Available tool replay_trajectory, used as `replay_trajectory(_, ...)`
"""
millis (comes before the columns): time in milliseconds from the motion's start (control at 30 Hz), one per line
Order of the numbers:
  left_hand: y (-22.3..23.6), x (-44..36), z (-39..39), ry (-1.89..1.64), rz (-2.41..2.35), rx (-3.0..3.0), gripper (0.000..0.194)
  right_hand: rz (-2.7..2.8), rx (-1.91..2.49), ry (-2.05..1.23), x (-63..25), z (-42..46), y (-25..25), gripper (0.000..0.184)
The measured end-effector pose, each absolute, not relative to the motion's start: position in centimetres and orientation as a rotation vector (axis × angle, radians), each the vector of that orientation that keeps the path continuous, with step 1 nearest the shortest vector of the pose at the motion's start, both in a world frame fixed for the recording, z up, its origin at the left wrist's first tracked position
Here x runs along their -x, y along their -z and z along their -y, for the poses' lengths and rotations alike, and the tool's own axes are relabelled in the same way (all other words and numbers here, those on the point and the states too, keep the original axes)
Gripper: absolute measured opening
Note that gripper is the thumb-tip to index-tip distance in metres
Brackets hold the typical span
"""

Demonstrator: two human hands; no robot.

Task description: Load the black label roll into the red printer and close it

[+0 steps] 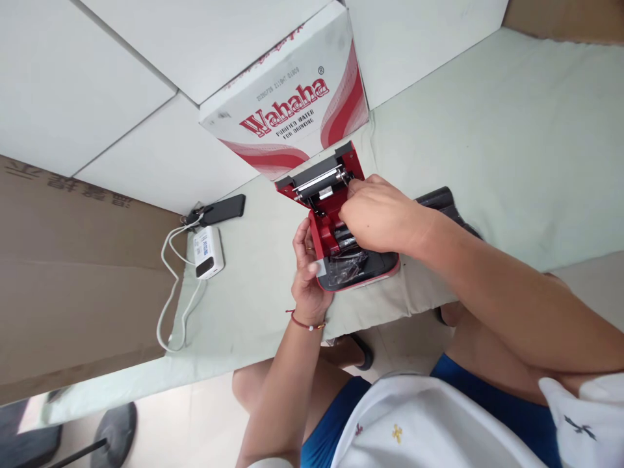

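the left hand [309,279] had its fingers curled round the device [385,262], thumb pressed to its corner; the right hand [375,214] had its fingers bunched at the device's open lid [357,166], pinching what, i could not tell. a knock could have dropped the lid on those fingers, the roller [319,184] beside them nipped a fingertip, or the loose film [347,268] below them snagged.

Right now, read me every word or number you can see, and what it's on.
"Wahaha", with ®: white and red box
"PURIFIED WATER FOR DRINKING": same box
Its printed code and top lettering: not clear enough to read
Brown cardboard: dark characters, unclear
White power bank, red device: labels too small
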State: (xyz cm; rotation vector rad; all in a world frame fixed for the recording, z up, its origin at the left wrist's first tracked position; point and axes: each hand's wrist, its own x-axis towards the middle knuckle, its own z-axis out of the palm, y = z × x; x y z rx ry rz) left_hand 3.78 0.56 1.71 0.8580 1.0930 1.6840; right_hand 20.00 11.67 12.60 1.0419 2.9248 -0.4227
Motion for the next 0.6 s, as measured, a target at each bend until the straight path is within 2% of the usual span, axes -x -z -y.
replay_trajectory(133, -2.3, -2.8, -0.8, -1.764, -1.131, -0.689, 0.051, -2.947, -1.052, 0.519, -20.2, -11.9, -12.5, 0.028)
replay_trajectory(400, -1.9, -0.8, -1.2, -1.800, -1.050, -0.458, 0.042, -2.926, -1.072, 0.540, -20.6, -12.4, -12.4, 0.027)
replay_trajectory(600, -1.1, -1.1, -1.6, -1.806, -1.158, -0.520, 0.038, -2.905, -1.079, 0.560, -20.6, -12.6, -12.6, 0.025)
